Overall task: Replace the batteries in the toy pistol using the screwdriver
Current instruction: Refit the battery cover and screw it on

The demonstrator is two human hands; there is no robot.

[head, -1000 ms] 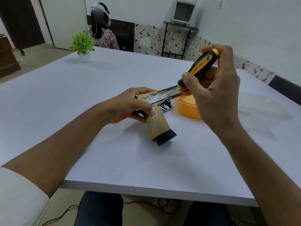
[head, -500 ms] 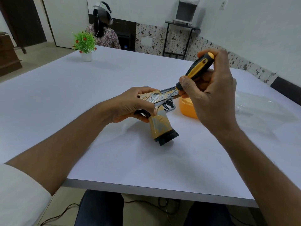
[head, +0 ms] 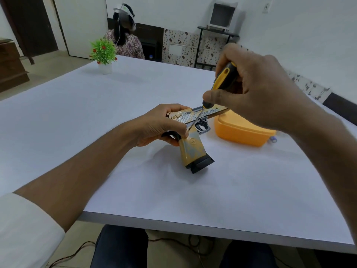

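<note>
Head view: left hand (head: 160, 124) grips toy pistol (head: 191, 140); right hand (head: 257, 93) clasps screwdriver (head: 222, 80), tip against the pistol's frame.

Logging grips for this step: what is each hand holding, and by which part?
Left hand grips the toy pistol at the rear, above the grip. Right hand holds the screwdriver by its handle.

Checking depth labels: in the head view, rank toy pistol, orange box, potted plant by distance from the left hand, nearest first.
1. Toy pistol, gripped by the left hand.
2. Orange box, on the table to the hand's right, past the barrel.
3. Potted plant, far end of the table.
</note>
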